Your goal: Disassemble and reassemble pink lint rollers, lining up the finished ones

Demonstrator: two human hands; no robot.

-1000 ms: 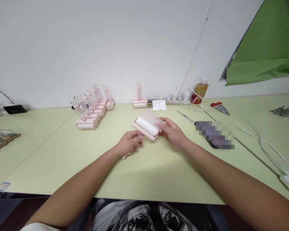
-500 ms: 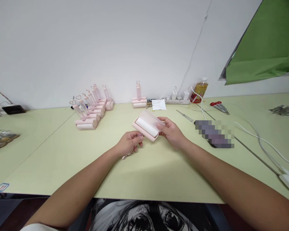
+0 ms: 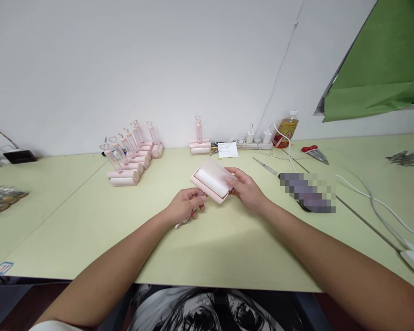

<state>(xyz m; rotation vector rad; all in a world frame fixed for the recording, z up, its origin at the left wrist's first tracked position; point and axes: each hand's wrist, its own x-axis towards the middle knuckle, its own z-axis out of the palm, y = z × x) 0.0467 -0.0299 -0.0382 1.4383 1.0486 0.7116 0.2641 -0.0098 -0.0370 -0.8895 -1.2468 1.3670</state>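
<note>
A pink lint roller (image 3: 211, 182) with a white roll is held tilted over the table's middle. My left hand (image 3: 186, 205) is closed around its handle at the lower left; a pink end pokes out below the fingers. On the other side, my right hand (image 3: 245, 186) grips the roller head's right end, thumb on the translucent pink cover, which stands open above the roll. Several more pink lint rollers (image 3: 123, 177) with clear handles and heart-shaped loops stand upright in a row at the left. One similar lint roller (image 3: 200, 146) stands by the wall, behind my hands.
Along the wall lie a power strip (image 3: 254, 145) with white plugs and a paper slip (image 3: 228, 150). To the right are a drink bottle (image 3: 285, 130), red-handled snips (image 3: 314, 154), a thin blade-like tool (image 3: 264, 166), a blurred-out dark item (image 3: 307, 192) and white cables. A black device (image 3: 20, 156) sits far left.
Both hands and the lint roller stay almost in place; the roller head has shifted very slightly to the right. Nothing has been let go or picked up.
</note>
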